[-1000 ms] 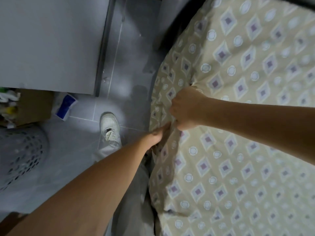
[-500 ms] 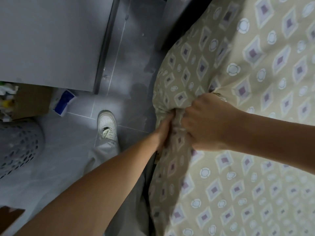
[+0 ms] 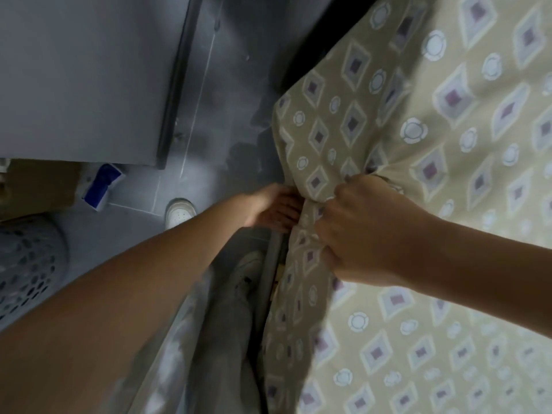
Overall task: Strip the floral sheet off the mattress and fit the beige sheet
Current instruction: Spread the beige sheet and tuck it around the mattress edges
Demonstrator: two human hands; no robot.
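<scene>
Floral sheet (image 3: 433, 150), beige-tan cotton printed with purple-centred diamonds and white rosettes: lies over the mattress on the right of the scene, its near-left edge now gathered into a thick bunch at the bed's side. Change since a second ago: the cloth lay nearly flat with only a small pinch; it has since been hauled up and inward, folds radiating from the grip, and a grey strip of bed edge (image 3: 270, 273) shows beneath. Judged meaning: stripping is under way at this side, the sheet still covering most of the bed; no plain beige sheet is visible. Left to right: grey perforated plastic laundry basket (image 3: 27, 270), far left, contents not discernible; brown cardboard box (image 3: 38, 189) behind it, contents hidden; blue-and-white packet (image 3: 103, 183) on the grey tiled floor (image 3: 134, 231); white sneaker (image 3: 179, 212); left hand (image 3: 273, 209), blurred, fingers reaching under the bunch, grasp uncertain; right hand (image 3: 355, 231), fist clenched round the gathered cloth.
</scene>
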